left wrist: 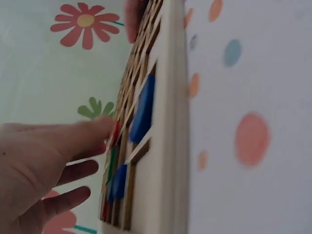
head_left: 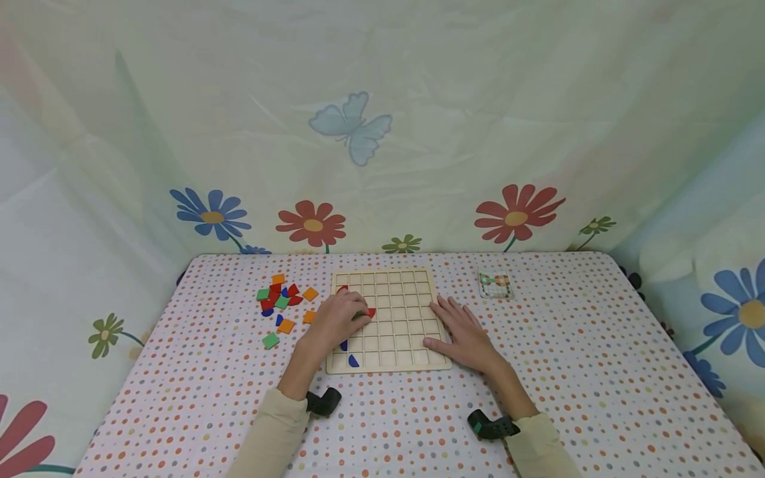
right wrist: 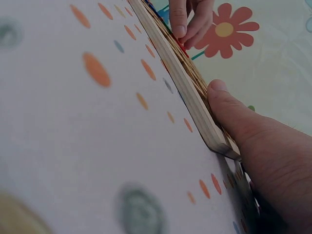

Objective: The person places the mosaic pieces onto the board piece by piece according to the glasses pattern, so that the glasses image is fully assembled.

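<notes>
On the table [head_left: 538,372], a square wooden grid board [head_left: 399,302] lies flat with its sides running parallel to the table's edges, directly in front of the person. The left hand [head_left: 337,320] reaches over the board's left columns, its fingers [left wrist: 73,139] bent down and spread slightly onto a green tile [head_left: 360,315] seated in a cell, just left of a red tile [head_left: 371,312]; whether they pinch it or merely press it I cannot tell. The right hand [head_left: 460,330] lies flat on the board's right edge, fingers extended and a little apart, thumb [right wrist: 229,109] along the near right corner, holding the board steady. Two blue tiles [head_left: 350,354] sit in the near-left cells. The loose pile of coloured tiles [head_left: 282,300] lies to the board's left, nearer the left hand. A small pattern card [head_left: 495,285] lies beyond the right hand.
</notes>
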### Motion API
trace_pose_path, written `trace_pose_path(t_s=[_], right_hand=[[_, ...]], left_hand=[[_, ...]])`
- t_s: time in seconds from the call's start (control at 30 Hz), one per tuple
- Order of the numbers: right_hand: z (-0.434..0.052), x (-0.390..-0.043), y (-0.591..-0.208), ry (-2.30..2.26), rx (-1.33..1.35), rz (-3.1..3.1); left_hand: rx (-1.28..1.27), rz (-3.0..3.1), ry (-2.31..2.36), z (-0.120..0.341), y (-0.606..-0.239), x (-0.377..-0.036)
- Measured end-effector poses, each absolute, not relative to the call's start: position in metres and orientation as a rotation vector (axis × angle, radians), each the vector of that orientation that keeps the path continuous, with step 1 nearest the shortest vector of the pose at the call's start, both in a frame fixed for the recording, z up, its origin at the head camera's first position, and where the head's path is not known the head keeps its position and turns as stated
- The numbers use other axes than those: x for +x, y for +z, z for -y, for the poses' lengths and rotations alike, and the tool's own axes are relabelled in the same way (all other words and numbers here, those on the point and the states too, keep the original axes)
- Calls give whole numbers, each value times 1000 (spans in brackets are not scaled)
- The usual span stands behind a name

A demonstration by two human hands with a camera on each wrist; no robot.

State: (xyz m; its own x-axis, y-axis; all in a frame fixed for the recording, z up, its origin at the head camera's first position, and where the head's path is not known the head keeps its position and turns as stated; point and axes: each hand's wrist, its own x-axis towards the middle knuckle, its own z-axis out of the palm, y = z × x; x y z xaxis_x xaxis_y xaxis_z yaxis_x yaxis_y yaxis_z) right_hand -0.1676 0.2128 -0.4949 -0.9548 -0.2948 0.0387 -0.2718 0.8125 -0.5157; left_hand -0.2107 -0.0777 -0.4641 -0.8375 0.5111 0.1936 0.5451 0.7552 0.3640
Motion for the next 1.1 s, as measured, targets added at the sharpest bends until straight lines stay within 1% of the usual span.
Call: trace_pose_path(t_s=[0.1,0.17,0.3,0.43,0.6,0.77,1.1], right_hand=[[-216,-167,-495,-827,-453,-2952],[-215,-168,-494,-827,-458,-2954],[-213,-169,-492,-818,-466,-2960],[-213,-167,-490,-825,-453,-2941],[-212,-166,-490,-807,-445,-2943],[-213,-165,-491,-820,-437,-2943],[-213,-166,-492,-816,-442,-2950]], left_hand=[[-826,2895,-727,86,-458,-208],[-754,2917,-768,99,-451,-206],[-565,2954,-835,136,-441,-204],[-371,3030,-862,182,-439,-203],[-234,3100,-843,224,-438,-200],[-213,3128,-848,234,-439,-201],[-336,3095,-743,217,-450,-204]])
